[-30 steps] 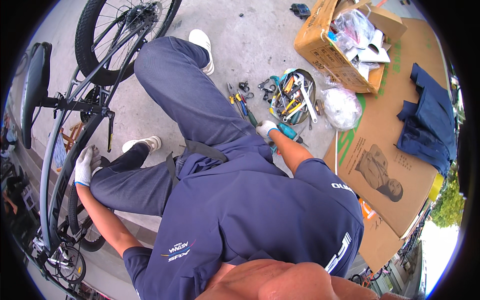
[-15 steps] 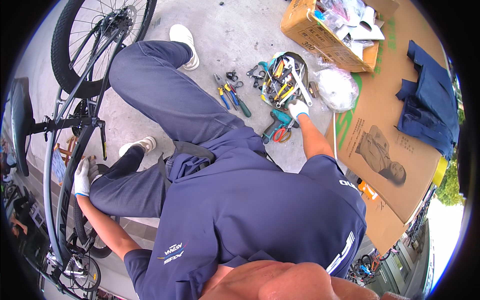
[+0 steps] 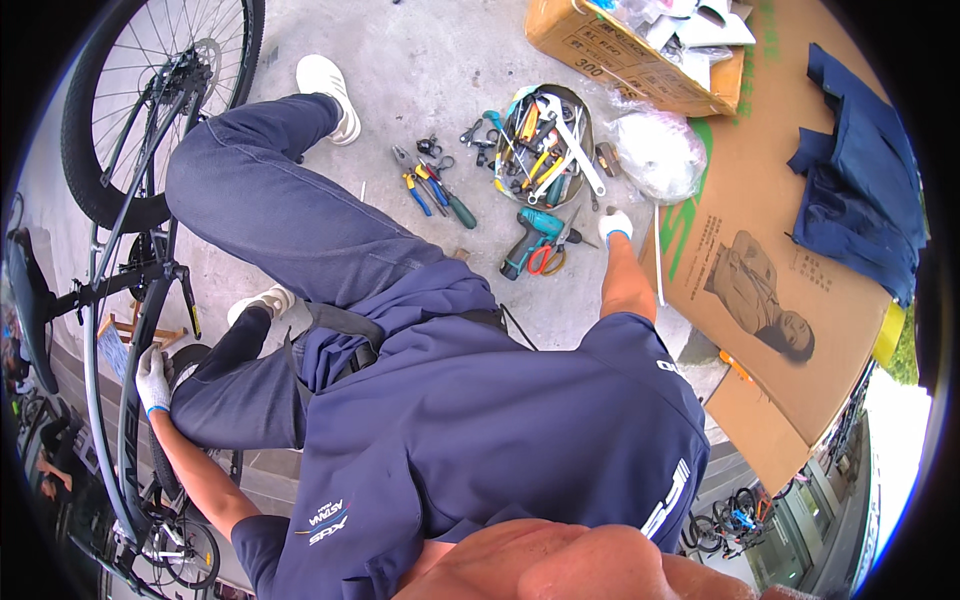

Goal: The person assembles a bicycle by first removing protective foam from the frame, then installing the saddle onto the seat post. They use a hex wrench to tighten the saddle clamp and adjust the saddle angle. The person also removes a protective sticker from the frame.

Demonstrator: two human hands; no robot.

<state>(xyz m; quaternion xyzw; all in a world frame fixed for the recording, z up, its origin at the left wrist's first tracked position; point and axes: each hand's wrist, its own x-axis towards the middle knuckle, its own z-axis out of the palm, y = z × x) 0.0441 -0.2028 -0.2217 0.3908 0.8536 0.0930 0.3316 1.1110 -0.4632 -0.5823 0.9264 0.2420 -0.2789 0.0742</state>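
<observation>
Bright daylight, bent blackened edges

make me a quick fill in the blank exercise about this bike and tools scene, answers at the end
1. The nearest bicycle stands on the person's ____ side.
2. The gloves on the left hand and right hand are ____ in colour.
3. A pair of ____ with red-orange handles lies right beside the teal and black cordless drill.
4. Of the person's two hands, the ____ one is nearer the cordless drill.

Missing words: left; white; scissors; right.
</observation>
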